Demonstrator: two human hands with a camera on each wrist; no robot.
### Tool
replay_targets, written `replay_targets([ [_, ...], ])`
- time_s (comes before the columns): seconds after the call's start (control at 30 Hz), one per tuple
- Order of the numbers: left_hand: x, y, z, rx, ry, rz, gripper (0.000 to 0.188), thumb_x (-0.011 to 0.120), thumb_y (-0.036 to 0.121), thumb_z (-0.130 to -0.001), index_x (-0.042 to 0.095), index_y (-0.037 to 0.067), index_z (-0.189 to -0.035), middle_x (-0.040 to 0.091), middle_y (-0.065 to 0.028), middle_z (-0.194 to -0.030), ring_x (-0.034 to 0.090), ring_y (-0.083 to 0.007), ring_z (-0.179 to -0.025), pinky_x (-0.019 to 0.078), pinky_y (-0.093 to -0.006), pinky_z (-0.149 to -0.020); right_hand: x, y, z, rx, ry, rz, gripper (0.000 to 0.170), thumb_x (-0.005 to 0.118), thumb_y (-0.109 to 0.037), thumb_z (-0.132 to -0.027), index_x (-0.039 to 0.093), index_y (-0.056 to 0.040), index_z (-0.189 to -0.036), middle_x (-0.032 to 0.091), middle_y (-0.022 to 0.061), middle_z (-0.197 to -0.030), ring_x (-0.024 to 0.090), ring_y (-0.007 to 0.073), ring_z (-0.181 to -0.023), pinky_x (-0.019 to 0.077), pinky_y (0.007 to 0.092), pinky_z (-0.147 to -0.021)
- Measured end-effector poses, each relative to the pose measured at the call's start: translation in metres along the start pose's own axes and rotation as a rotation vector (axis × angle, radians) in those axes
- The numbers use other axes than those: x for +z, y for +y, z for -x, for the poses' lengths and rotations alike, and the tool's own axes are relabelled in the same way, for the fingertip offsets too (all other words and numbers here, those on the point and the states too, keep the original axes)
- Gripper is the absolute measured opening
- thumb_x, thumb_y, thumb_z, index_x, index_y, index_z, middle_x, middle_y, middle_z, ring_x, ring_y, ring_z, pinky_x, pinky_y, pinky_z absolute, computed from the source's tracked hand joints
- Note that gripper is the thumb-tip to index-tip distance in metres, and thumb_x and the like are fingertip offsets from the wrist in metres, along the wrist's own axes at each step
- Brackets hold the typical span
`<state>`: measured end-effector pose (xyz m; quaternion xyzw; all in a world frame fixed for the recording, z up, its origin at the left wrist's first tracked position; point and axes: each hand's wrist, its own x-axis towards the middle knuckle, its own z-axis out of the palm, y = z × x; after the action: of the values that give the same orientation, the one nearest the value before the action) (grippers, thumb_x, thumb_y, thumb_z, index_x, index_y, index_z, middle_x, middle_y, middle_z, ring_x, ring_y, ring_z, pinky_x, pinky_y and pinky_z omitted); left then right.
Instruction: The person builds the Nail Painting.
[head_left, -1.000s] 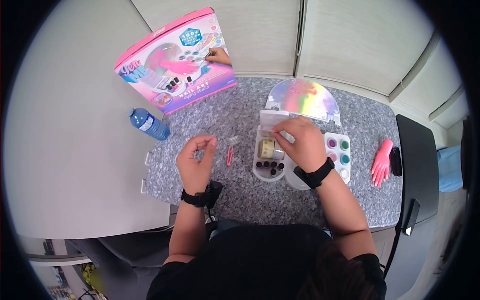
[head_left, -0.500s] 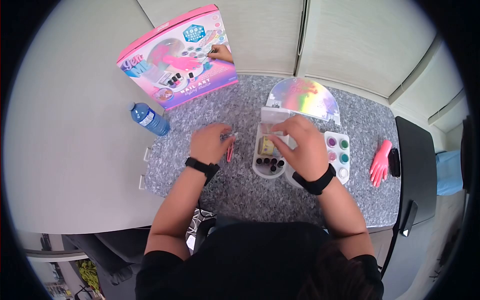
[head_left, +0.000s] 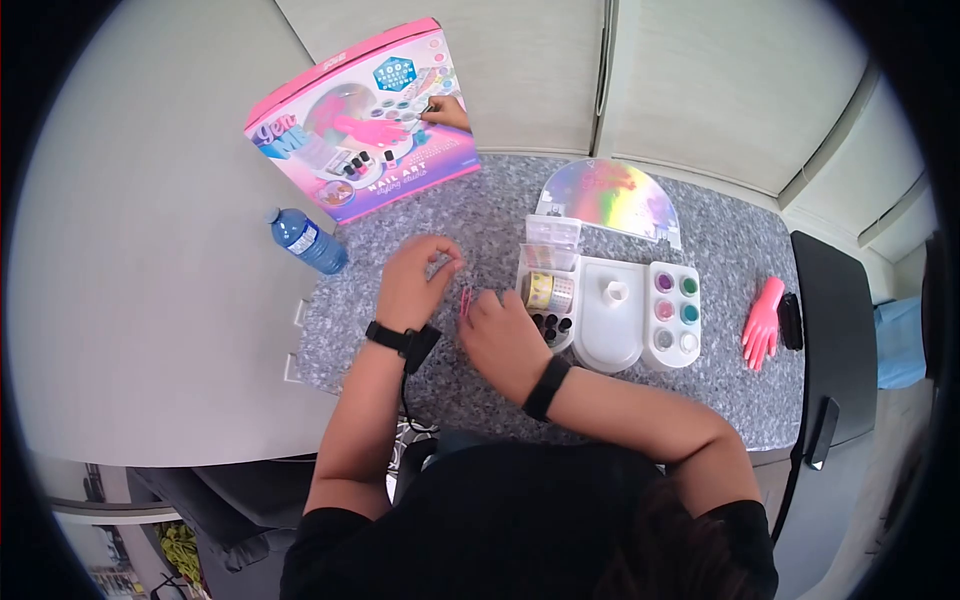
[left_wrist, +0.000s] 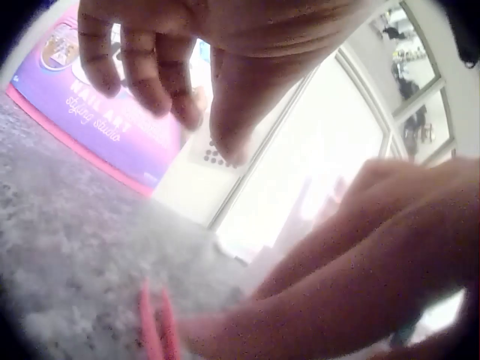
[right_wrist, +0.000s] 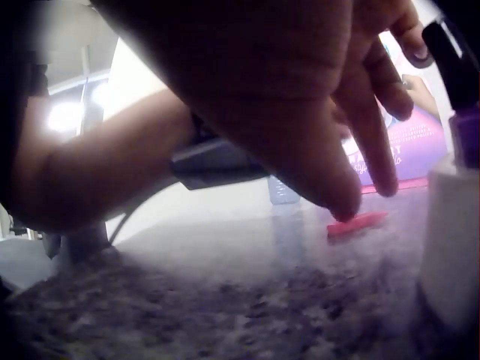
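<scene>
Thumb and fingertips of my left hand (head_left: 412, 285) pinch a small clear sheet with dark dots (left_wrist: 217, 156), raised above the counter. Pink tweezers (right_wrist: 356, 225) lie on the granite-patterned counter. Over them reaches my right hand (head_left: 505, 340), its thumb at the tweezers and its fingers spread just above. In the left wrist view two pink prongs of the tweezers (left_wrist: 159, 322) show beside the right hand. Right of that hand stands a white nail art tray (head_left: 608, 310) holding dark-capped polish bottles (head_left: 551, 328), a patterned roll (head_left: 540, 291) and pots of coloured powder (head_left: 665, 283).
A nail art box (head_left: 365, 125) stands at the back left, with a blue water bottle (head_left: 308, 242) in front of it. Behind the tray is a rainbow half-round panel (head_left: 610, 195). A pink model hand (head_left: 763, 325) lies at the right beside a black object (head_left: 790, 325).
My right hand has left the tray and come across to the tweezers. My left hand moved right to the small clear piece beside the tweezers, then lifted away.
</scene>
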<state>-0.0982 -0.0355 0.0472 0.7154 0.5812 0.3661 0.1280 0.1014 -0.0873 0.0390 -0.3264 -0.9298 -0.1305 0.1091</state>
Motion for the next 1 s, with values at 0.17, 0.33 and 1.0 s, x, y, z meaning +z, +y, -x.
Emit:
replay_targets([
  [0.17,-0.025,0.024,0.034,-0.195,-0.003,0.165,0.012,0.082,0.010,-0.100,0.080,0.010,-0.112,0.075,-0.0060,-0.099,0.069,-0.0160,-0.081,0.0524,-0.0333,-0.074,0.016,-0.010,-0.020,-0.036,-0.068,0.049,0.017,0.068,-0.025,-0.096,0.083,-0.0159,-0.095,0.077,0.0009,-0.096,0.063,0.0232,-0.110,0.0437,0.0419,-0.088],
  [0.33,-0.020,0.027,0.058,-0.201,0.074,0.621,0.017,0.074,0.009,-0.109,0.074,0.001,-0.124,0.076,-0.0029,-0.108,0.066,-0.0087,-0.092,0.0533,-0.0269,-0.085,0.018,-0.012,-0.018,-0.044,0.004,-0.091,0.016,0.069,-0.023,-0.095,0.082,-0.0161,-0.092,0.077,0.0010,-0.092,0.066,0.0234,-0.106,0.0447,0.0422,-0.088],
  [1.0,-0.015,0.092,0.061,0.062,0.164,0.207,0.017,0.087,0.002,-0.086,0.084,0.011,-0.101,0.082,-0.0074,-0.100,0.077,-0.0281,-0.097,0.0571,-0.0407,-0.091,-0.102,0.071,0.057,0.343,0.482,-0.923,0.026,0.089,-0.002,-0.087,0.083,-0.0097,-0.111,0.076,0.0079,-0.104,0.072,0.0295,-0.099,0.0564,0.0412,-0.087],
])
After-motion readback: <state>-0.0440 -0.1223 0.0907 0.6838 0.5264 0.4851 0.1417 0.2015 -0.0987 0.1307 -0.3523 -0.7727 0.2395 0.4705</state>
